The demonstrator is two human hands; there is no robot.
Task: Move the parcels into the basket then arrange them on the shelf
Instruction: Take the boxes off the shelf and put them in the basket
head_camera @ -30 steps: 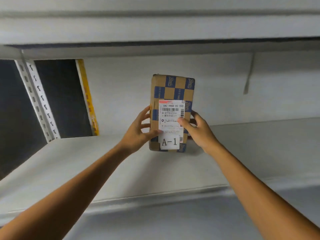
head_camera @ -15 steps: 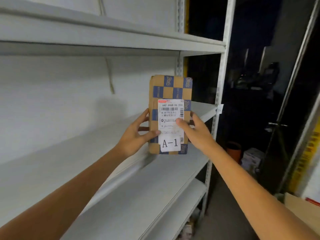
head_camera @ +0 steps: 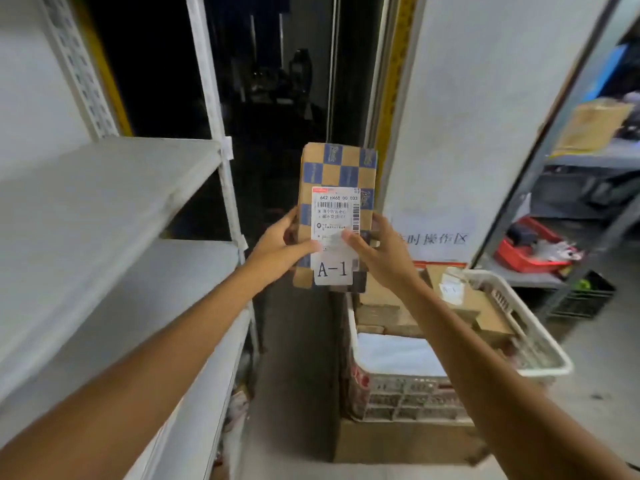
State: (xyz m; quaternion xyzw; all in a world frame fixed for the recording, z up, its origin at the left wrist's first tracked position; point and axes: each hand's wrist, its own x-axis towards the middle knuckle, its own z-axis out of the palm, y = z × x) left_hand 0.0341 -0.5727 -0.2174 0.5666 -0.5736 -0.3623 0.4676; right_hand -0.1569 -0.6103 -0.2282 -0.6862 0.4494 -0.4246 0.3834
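Observation:
A brown parcel with blue checks and a white "A-1" label is held upright in mid-air at the centre of the view. My left hand grips its left edge, thumb across the label. My right hand grips the right edge, thumb on the label too. The white shelf runs along the left, its boards bare. A white slatted basket stands lower right, below my right forearm, with several cardboard parcels and a white bag inside.
The basket rests on a brown cardboard box on the floor. A white panel with printed characters stands behind it. At the right, a metal rack carries a red tray and a brown envelope. A dark doorway lies straight ahead.
The view has swung right, from facing the shelf to the aisle and basket. Both hands keep the same grip on the parcel, which stays centred in front of me.

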